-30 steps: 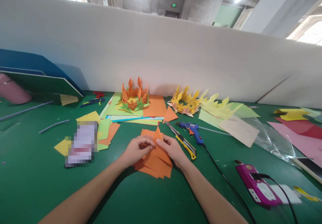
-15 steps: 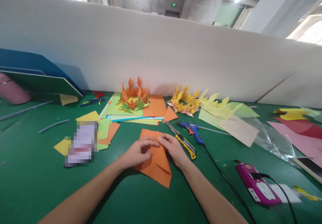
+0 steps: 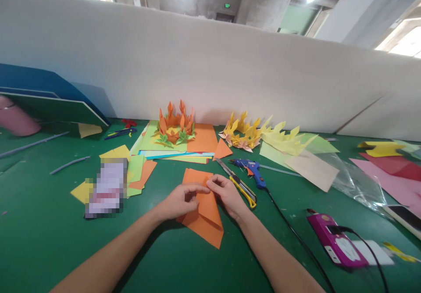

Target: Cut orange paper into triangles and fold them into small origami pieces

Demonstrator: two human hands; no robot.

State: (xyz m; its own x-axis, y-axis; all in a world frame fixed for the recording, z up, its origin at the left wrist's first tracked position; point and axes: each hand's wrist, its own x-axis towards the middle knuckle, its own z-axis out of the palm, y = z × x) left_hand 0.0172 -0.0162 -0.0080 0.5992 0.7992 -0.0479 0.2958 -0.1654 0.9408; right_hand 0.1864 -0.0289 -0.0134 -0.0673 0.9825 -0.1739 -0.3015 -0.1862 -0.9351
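Note:
A sheet of orange paper [image 3: 205, 229] lies partly folded on the green table, with a flap turned over along its right side. My right hand [image 3: 226, 194] pinches the paper's folded edge between thumb and fingertips. Over the paper's left part rests my left hand [image 3: 180, 200], its index finger stretched toward the right fingertips and its thumb held apart. Its other fingers are partly hidden. Just right of my right hand are a yellow utility knife [image 3: 241, 187] with its blade out and a blue glue gun [image 3: 253, 170] on a black cord.
An orange paper crown [image 3: 176, 124] stands on stacked coloured sheets at the back. A yellow paper crown [image 3: 241, 133] and a pale yellow strip [image 3: 284, 139] are to its right. A magenta power box [image 3: 338, 242] lies front right. Left are loose papers [image 3: 134, 168] beside a blurred object.
My left index finger has straightened and lies nearer my right fingertips. The orange paper's flap and its lower corner have shifted slightly. My right hand keeps its pinch.

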